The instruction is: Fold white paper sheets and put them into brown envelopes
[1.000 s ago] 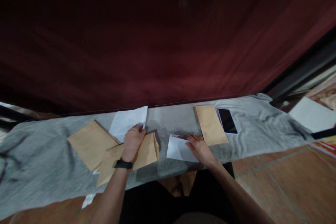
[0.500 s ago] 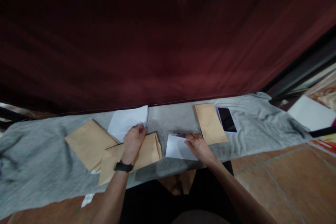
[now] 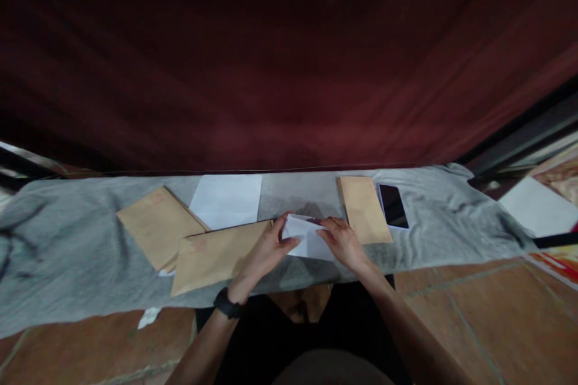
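Now our left hand [image 3: 270, 248], off the flat brown paper envelope [image 3: 217, 255], joins our right hand [image 3: 344, 242] on the small folded white paper sheet [image 3: 307, 239]; both grips pinch its edges.

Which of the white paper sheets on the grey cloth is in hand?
The small folded white paper sheet in the middle: the left hand pinches its edge and the right hand lies on it. The larger flat white sheet lies untouched.

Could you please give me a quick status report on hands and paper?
Left hand, right hand both gripping white paper. Paper over grey cloth. Brown envelope beside left hand; nothing blocking.
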Motion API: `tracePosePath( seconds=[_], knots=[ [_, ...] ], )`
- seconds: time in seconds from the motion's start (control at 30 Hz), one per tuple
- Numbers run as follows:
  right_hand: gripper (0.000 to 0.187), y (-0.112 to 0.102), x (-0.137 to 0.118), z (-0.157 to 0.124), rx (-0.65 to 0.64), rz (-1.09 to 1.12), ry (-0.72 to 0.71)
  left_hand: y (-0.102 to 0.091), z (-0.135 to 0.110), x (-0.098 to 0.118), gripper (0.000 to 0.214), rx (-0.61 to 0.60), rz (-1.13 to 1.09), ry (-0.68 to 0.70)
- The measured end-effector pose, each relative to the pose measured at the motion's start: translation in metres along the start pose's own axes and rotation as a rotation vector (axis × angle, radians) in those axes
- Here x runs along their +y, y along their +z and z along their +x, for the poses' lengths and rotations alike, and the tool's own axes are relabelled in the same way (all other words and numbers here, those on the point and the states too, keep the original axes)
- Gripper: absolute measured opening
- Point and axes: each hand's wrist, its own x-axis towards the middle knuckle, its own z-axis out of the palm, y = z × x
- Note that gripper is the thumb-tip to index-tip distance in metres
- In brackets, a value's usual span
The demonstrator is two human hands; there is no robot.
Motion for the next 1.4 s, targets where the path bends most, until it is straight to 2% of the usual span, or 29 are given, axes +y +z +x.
tracePosePath(
  seconds=[0.1, 0.23, 0.37, 0.43, 0.57, 0.63, 0.7, 0.8, 0.87, 0.93, 1.0, 1.1, 1.2, 1.3, 1.4],
  knots=[
    [0.013, -0.004, -0.002, -0.002, 0.078, 0.060, -0.031, 0.007, -0.003, 0.005, 0.064, 0.038, -0.035, -0.025],
    [0.011, -0.010, -0.003, -0.002, 0.175, 0.158, -0.035, 0.007, -0.004, 0.016, 0.056, 0.061, -0.043, -0.026],
    [0.011, -0.014, -0.004, -0.002, 0.167, 0.300, 0.023, 0.007, -0.002, 0.023, 0.042, 0.163, -0.106, 0.014],
    [0.020, -0.014, -0.003, -0.002, 0.177, 0.457, 0.105, 0.007, -0.001, 0.023, 0.031, 0.194, -0.137, 0.003],
    [0.057, -0.009, -0.001, -0.006, 0.243, 0.797, 0.398, 0.007, -0.003, 0.021, 0.017, 0.199, -0.180, -0.029],
    [0.060, -0.004, -0.001, -0.012, 0.214, 0.972, 0.526, 0.010, -0.004, 0.020, 0.019, 0.205, -0.199, -0.037],
    [0.054, 0.001, -0.003, -0.018, 0.103, 1.097, 0.593, 0.013, -0.006, 0.019, 0.025, 0.198, -0.211, -0.042],
    [0.047, 0.008, -0.004, -0.025, -0.028, 1.084, 0.628, 0.011, -0.008, 0.019, 0.041, 0.147, -0.206, -0.039],
    [0.044, 0.011, -0.002, -0.027, 0.013, 1.009, 0.648, 0.000, -0.012, 0.018, 0.068, 0.085, -0.048, -0.004],
    [0.043, 0.012, 0.002, -0.028, 0.080, 0.951, 0.654, -0.019, -0.018, 0.015, 0.105, -0.001, 0.322, 0.026],
    [0.044, 0.011, 0.007, -0.029, 0.118, 0.930, 0.653, -0.039, -0.024, 0.010, 0.121, -0.077, 0.674, -0.016],
    [0.045, 0.013, 0.011, -0.031, 0.128, 0.929, 0.648, -0.063, -0.033, 0.000, 0.129, -0.192, 0.979, -0.138],
    [0.045, 0.021, 0.010, -0.031, 0.105, 0.911, 0.644, -0.071, -0.036, -0.008, 0.131, -0.265, 1.091, -0.203],
    [0.044, 0.032, 0.006, -0.029, 0.091, 0.894, 0.619, -0.070, -0.036, -0.007, 0.130, -0.251, 1.117, -0.164],
    [0.042, 0.040, 0.003, -0.027, 0.084, 0.888, 0.576, -0.066, -0.036, 0.002, 0.124, -0.162, 1.134, -0.066]
  ],
)
